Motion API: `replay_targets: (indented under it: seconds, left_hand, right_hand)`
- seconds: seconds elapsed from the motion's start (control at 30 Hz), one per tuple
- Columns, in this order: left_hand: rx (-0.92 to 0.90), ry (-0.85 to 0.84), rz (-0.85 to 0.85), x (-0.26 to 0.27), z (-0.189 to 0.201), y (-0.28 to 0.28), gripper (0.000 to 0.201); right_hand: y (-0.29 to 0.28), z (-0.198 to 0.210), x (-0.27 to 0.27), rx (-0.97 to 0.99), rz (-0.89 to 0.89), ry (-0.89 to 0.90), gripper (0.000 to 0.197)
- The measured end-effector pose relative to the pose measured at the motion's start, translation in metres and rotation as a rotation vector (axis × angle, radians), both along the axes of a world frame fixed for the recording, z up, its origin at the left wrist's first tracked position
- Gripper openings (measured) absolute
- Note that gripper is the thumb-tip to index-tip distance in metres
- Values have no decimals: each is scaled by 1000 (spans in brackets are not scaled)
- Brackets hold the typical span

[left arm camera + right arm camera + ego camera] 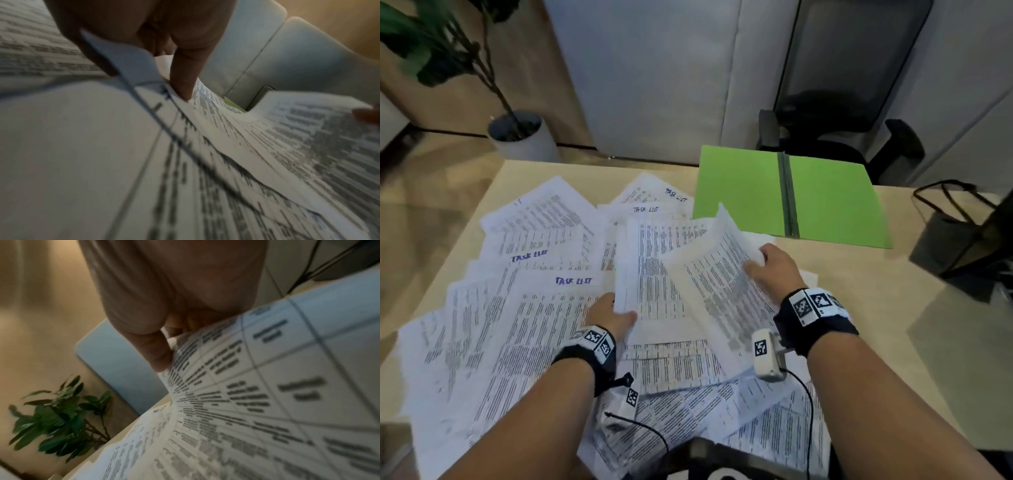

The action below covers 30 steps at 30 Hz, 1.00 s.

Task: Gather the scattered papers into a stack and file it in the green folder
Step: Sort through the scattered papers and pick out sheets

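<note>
Several papers (541,308) strewn on the counter (887,298) read "TASK LIST" in blue — our right hand (774,269) pinches a curling sheet (726,274), our left hand (611,317) pinches another sheet's (654,274) corner; the green folder (791,195) lies open beyond.

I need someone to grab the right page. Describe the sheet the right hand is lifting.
Start at the open bright green card folder at the wooden table's far right. Just nearer than it, the right hand pinches a white printed sheet. Unlike the flat pages around, it curls upward.
</note>
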<state>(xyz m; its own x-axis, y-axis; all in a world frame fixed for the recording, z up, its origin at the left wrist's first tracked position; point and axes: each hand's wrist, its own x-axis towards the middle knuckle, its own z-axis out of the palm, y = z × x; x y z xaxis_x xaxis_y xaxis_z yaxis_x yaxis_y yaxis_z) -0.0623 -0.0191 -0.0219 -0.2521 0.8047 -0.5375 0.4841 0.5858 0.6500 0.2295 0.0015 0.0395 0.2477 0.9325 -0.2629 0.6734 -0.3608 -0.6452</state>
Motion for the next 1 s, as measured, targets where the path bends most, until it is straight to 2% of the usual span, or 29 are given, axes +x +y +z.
replay_targets:
  seconds: [0.03, 0.07, 0.1, 0.17, 0.23, 0.3, 0.37, 0.47, 0.57, 0.67, 0.77, 0.87, 0.93, 1.0]
  left_hand:
    - [21, 22, -9, 0, -1, 0, 33]
    - [54, 45, -15, 0, 0, 0, 32]
    - [78, 42, -1, -1, 0, 2, 33]
    - [112, 13, 43, -1, 0, 5, 31]
    - [134, -63, 95, -2, 0, 6, 28]
    - [156, -170, 141, 0, 1, 5, 28]
    - [166, -253, 152, 3, 6, 5, 29]
    - [224, -228, 32, 7, 16, 5, 28]
    - [217, -250, -5, 11, 17, 5, 26]
    - [202, -302, 93, 10, 10, 7, 9]
    - [228, -186, 91, 6, 9, 11, 11]
    - [262, -93, 104, 2, 14, 16, 14]
    - [288, -67, 116, 2, 19, 19, 16]
    - [282, -111, 85, 4, 23, 23, 18]
  right_hand:
    - [2, 2, -3, 25, 52, 6, 17]
    - [5, 5, -6, 54, 101, 101, 14]
    - [7, 11, -11, 76, 122, 285, 12]
    - [9, 25, -23, 124, 60, 669, 18]
    - [13, 27, -24, 189, -100, 791, 21]
    - [15, 17, -17, 228, -225, 665, 13]
    - [12, -1, -8, 173, -259, 480, 13]
    - [6, -18, -4, 62, -241, 367, 15]
    - [4, -21, -7, 55, -284, 454, 17]
    - [6, -24, -6, 72, -360, 528, 18]
    - [3, -28, -1, 68, -396, 530, 15]
    - [-4, -29, 5, 64, -432, 633, 9]
    - [-8, -32, 8, 30, -400, 614, 9]
    - [-8, -35, 8, -36, -325, 610, 9]
